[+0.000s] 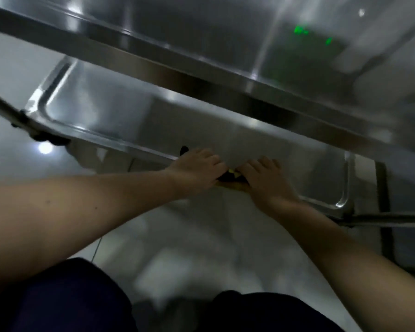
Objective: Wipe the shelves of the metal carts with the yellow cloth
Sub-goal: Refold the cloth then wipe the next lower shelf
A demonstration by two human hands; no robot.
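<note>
Left hand [197, 168] and right hand [266, 180] flank the cloth [234, 174] at the lower shelf's [101, 137] near rim.

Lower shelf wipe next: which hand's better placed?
Probably left. The left hand and right hand meet at the yellow cloth on the near rim of the lower shelf, but more shelf stretches to the left.

Two bare forearms reach forward and down, converging until the left hand [197, 168] and right hand [265, 179] meet knuckles-up, fingertips almost touching. The fingers of both hands bend downward at the tips, wrists straight, with a sliver of yellow cloth [235, 174] showing between the fingertips. Motion blur hides whether either hand grips it.
</note>
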